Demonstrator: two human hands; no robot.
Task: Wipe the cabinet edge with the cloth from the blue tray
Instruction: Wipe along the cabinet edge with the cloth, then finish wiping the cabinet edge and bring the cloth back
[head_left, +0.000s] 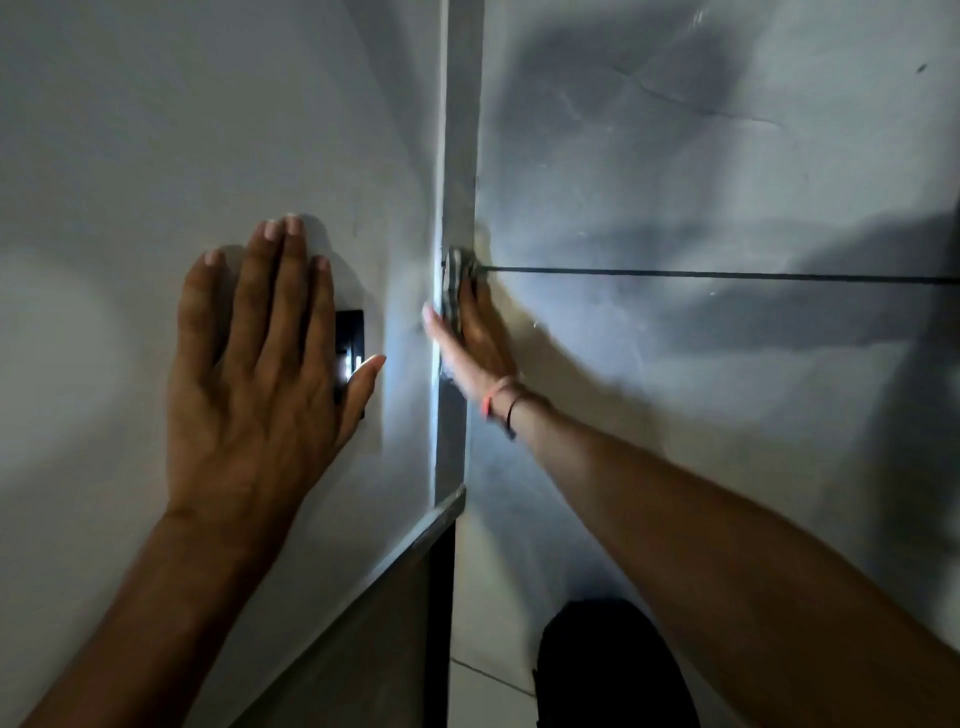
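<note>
The cloth (457, 283) sits on the upright cabinet edge (457, 156), pinched there by the right hand (475, 338), while the left hand (254, 364) lies flat and spread, well left of that edge.

No readable text, labels, brands or numbers from my feed. I checked the small black plate (349, 358) on the pale panel (130, 156) beside the cabinet edge (457, 156): only a bright glare patch on it, no lettering I can make out. The panel faces carry smudges and a dark seam line (727, 275), none of them marks that read as signs. The wrist bands (501, 402) show no print I can resolve.
</note>
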